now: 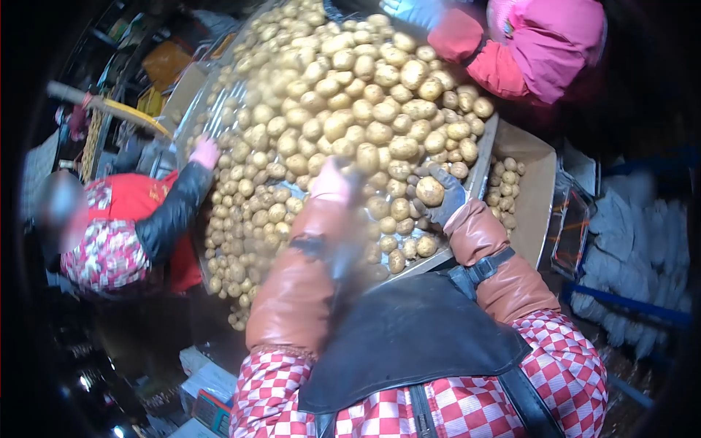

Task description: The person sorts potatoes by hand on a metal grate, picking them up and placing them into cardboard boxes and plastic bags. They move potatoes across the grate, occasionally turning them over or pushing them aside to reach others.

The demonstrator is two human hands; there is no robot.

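Note:
Potatoes (365, 109) lie heaped across a wide table (478, 164) with a raised metal edge. My right hand (447, 197), in a grey glove, is closed round one potato (430, 191) near the table's right edge. Further left, my left hand (332, 182) reaches into the middle of the heap among the potatoes; it looks pinkish and blurred, and its fingers are too smeared to make out. Brown sleeves with dark straps cover both my forearms.
A cardboard box (537, 164) with potatoes stands beyond the right edge. One co-worker (117, 233) reaches in from the left, another (540, 51) from the top right. White sacks (631, 255) are stacked at far right. A yellow-and-grey handle (120, 109) juts in at upper left.

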